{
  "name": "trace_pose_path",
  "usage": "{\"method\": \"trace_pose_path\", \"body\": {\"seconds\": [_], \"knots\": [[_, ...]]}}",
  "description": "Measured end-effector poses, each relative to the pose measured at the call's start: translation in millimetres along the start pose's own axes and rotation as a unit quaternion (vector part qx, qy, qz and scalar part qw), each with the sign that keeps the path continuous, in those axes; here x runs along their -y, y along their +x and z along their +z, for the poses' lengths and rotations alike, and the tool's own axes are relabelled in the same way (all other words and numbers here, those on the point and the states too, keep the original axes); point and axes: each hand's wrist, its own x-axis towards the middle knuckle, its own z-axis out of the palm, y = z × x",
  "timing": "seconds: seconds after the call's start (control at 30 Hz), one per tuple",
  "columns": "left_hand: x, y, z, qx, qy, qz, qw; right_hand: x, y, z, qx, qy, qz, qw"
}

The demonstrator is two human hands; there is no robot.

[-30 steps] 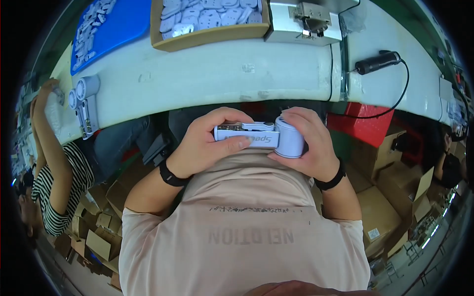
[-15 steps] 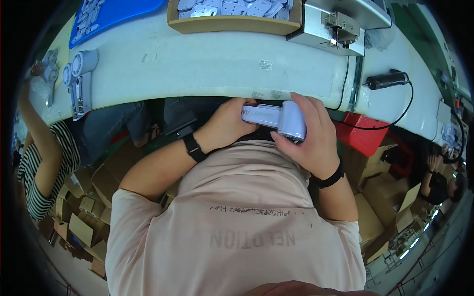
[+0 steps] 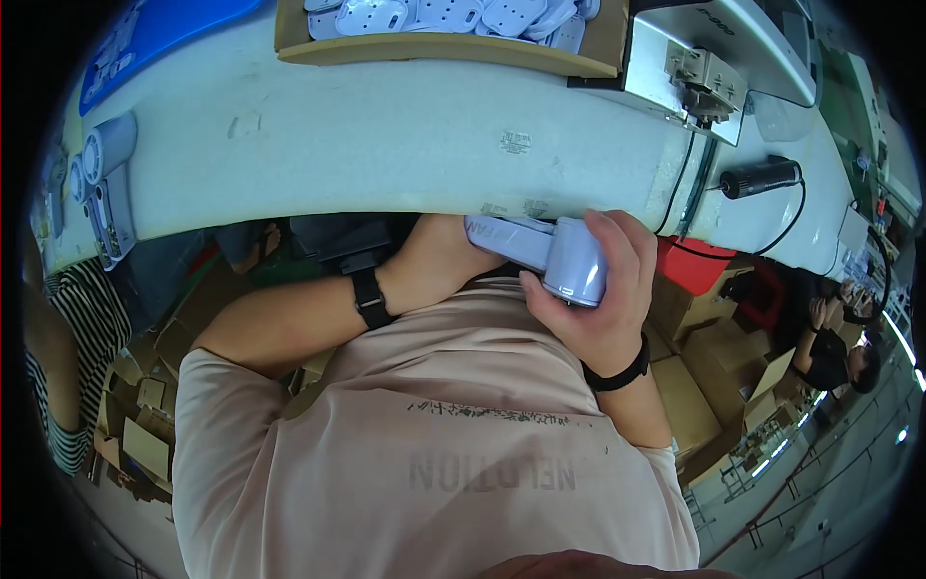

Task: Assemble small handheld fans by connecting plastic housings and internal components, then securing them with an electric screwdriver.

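Clamping lilac handheld fan by its cylindrical head with right hand; touching its handle with left hand, cannot tell whether closed. Held before torso, just beside near edge of white table. Farther out, seeing on it cardboard box of pale plastic covers, black corded electric screwdriver.

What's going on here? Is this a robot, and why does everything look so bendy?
No robot here, just a person with bare hands. A fisheye camera on their head looks down, so straight edges bend. The right hand grips the round end of a pale lilac gadget; the left hand is at its handle, fingers mostly hidden. The pale table holds a cardboard box of plastic pieces, a blue tray, a silver machine, a black tool and similar gadgets.
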Motion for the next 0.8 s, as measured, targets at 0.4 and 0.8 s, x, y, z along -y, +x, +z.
{"method": "trace_pose_path", "body": {"seconds": [0.4,0.8], "knots": [[-3.7,-0.4,-1.7,0.035,0.036,-0.073,0.996,-17.5,8.5,3.4,0.017,0.068,-0.027,0.997],[-4.5,-2.4,-0.2,0.026,0.046,-0.079,0.995,-26.5,8.7,2.5,0.046,0.105,-0.052,0.992]]}}
